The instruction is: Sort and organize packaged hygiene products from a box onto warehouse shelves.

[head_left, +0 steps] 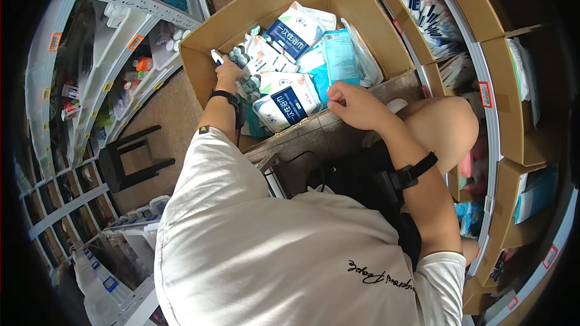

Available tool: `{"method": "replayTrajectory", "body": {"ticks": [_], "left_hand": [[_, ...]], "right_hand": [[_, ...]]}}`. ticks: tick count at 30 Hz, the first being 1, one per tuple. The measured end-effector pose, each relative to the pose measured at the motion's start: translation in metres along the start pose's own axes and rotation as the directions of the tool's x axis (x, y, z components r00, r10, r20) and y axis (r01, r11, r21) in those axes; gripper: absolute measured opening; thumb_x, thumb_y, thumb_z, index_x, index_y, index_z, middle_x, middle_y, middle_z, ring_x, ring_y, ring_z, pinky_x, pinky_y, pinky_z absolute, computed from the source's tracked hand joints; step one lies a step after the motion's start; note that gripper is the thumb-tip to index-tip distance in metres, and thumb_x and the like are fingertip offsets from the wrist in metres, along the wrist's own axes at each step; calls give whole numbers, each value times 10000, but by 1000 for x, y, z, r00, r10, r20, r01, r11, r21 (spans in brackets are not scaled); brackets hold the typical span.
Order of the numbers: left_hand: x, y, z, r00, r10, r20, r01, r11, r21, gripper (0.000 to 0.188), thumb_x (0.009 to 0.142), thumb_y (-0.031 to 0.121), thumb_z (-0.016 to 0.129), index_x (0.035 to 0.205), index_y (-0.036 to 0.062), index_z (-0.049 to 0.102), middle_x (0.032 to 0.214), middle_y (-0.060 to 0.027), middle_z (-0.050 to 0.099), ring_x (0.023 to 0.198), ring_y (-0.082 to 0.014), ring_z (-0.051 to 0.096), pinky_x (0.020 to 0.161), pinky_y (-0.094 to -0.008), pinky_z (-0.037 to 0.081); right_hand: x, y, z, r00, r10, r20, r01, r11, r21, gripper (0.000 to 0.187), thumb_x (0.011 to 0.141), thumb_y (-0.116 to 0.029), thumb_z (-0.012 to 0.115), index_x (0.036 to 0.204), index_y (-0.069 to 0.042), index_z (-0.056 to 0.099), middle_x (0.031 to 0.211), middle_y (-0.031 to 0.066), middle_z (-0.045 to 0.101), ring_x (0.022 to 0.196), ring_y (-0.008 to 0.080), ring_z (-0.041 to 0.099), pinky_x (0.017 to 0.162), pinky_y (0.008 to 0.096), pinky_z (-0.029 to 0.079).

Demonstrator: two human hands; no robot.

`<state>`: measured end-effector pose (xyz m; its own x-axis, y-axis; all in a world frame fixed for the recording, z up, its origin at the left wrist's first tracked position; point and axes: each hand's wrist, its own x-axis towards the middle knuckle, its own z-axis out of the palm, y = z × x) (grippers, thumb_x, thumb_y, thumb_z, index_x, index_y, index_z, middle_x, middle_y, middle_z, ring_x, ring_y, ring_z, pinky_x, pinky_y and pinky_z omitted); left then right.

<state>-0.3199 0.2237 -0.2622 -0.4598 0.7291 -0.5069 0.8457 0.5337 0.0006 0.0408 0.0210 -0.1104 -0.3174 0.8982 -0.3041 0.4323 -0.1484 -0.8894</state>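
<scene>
A large open cardboard box (241,7) stands on the floor before me, filled with packaged goods. At its left side my left hand (228,73) is closed around a small white bottle-like item (217,57), whose lower part the fingers hide. Beside that hand lie several small grey-green round-ended items (240,57). White packs with dark blue labels, one farther back (295,36) and one nearer (287,107), lie in the middle. My right hand (353,105) hovers at the box's near edge, fingers curled with nothing visible in them, close to a light blue pack (340,55).
Shelves with small bottles and boxes (143,64) rise on the left, and a black stool (124,163) lies below them. On the right, a rack (485,93) holds cardboard bins of packages. My bent knee (447,124) is close to the box's near right corner.
</scene>
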Motion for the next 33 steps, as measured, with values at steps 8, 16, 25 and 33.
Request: {"method": "replayTrajectory", "body": {"ticks": [8, 16, 25, 33], "left_hand": [[-73, 10, -82, 983, 182, -24, -184, 973, -137, 932, 772, -19, 585, 1569, 220, 164, 1202, -267, 641, 842, -390, 718, 593, -414, 609], [-152, 41, -151, 663, 722, -199, -587, 336, -736, 691, 874, 12, 699, 1479, 70, 370, 1334, -183, 581, 1164, -248, 598, 920, -367, 529], [-294, 107, -91, -182, 975, 125, 714, 219, -666, 778, 926, 560, 500, 1248, -138, 386, 949, -265, 504, 478, -227, 462, 450, -345, 455], [-382, 140, -100, -531, 840, 111, 664, 493, -562, 936, 894, 697, 431, 1497, 3, 254, 1339, -504, 315, 952, -561, 596, 532, -454, 593]], "right_hand": [[3, -5, 1, 999, -7, 50, 10, 998, -55, 258, 911, -138, 649, 1096, 18, 558, 957, 163, 689, 896, 277, 672, 788, 367, 517], [-5, -15, -8, 985, -73, -158, 63, 996, -69, 284, 912, -124, 638, 1131, 20, 530, 958, 163, 678, 878, 304, 666, 787, 375, 518], [-49, -61, -75, 673, -156, -723, 387, 907, 164, 958, 749, -295, 858, 1467, -13, 289, 1373, 196, 486, 1279, 294, 514, 958, 446, 494], [-133, -104, -134, 771, -213, -600, 512, 767, 386, 635, 811, -125, 814, 1316, 59, 475, 1184, 161, 648, 1086, 195, 624, 921, 332, 518]]}}
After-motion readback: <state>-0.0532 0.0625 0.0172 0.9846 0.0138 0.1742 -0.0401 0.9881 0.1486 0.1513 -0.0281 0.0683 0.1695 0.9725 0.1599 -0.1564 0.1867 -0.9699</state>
